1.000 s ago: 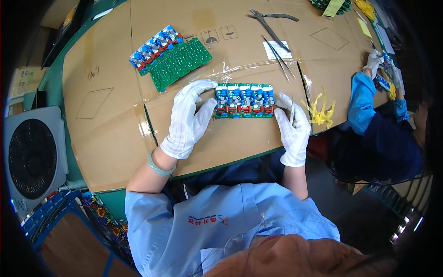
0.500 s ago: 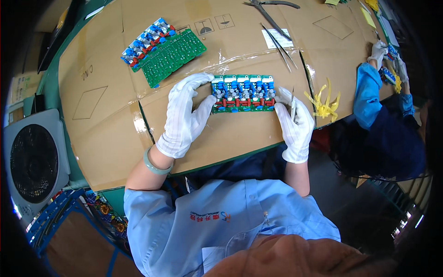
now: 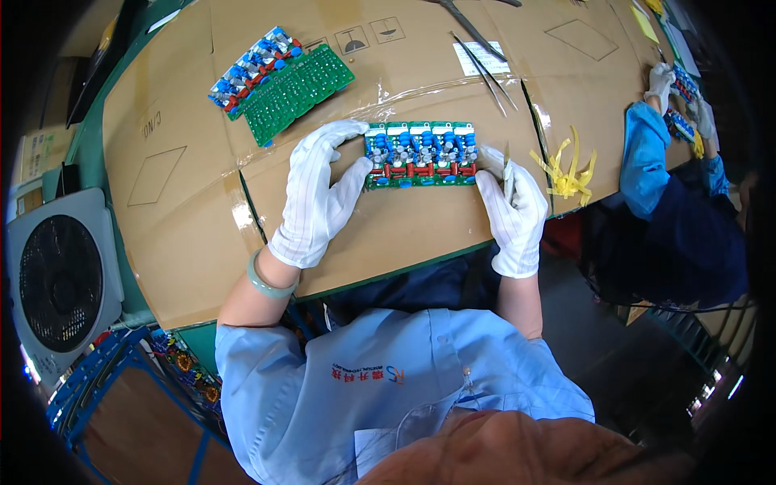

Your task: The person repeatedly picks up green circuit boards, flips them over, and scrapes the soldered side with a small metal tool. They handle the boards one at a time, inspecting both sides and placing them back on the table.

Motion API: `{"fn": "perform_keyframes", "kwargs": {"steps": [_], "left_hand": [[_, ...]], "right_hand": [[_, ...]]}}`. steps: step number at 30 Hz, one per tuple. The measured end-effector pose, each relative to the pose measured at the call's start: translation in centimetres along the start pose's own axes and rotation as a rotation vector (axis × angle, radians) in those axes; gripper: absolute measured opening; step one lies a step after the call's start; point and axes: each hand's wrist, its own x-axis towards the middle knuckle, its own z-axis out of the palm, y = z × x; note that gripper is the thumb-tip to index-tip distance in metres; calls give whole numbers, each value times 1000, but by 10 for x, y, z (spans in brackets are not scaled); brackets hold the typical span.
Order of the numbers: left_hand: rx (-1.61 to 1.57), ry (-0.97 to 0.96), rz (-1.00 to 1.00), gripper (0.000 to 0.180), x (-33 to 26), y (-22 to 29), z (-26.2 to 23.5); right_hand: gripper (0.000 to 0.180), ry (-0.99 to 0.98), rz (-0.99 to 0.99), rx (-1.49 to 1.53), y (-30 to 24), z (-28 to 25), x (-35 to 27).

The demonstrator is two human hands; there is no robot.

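A green circuit board lies before me on the cardboard, its rows of blue, white, grey and red components facing up. My left hand, in a white glove, grips the board's left edge between thumb and fingers. At the right edge is my gloved right hand, its thumb against or very near the board's corner. A slim pointed metal tool is tucked in that hand, point upward; the glove hides the rest of it.
Further back lie a component-side-up board and an overturned board. Tweezers and pliers rest at the back right. Yellow strips lie right of my hand. A co-worker's gloved hand is far right; a fan stands left.
The whole view has shifted slightly, so the table and hands appear a little higher. My grip on the board looks much the same; the tool in my right hand has tilted slightly.
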Motion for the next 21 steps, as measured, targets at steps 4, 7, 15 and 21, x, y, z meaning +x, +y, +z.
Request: {"fn": "perform_keyframes", "kwargs": {"steps": [4,7,15,21], "left_hand": [[3,9,-6,42,-2,1,0],[-5,33,37,42,-2,-3,2],[-78,-42,48,56,-2,-2,-1],[35,-124,104,86,-2,9,-2]], "right_hand": [[32,20,136,133,-7,0,-1],[42,23,50,103,-4,0,2],[74,-298,-139,13,-18,-4,27],[74,-406,-107,16,-18,-4,41]]}}
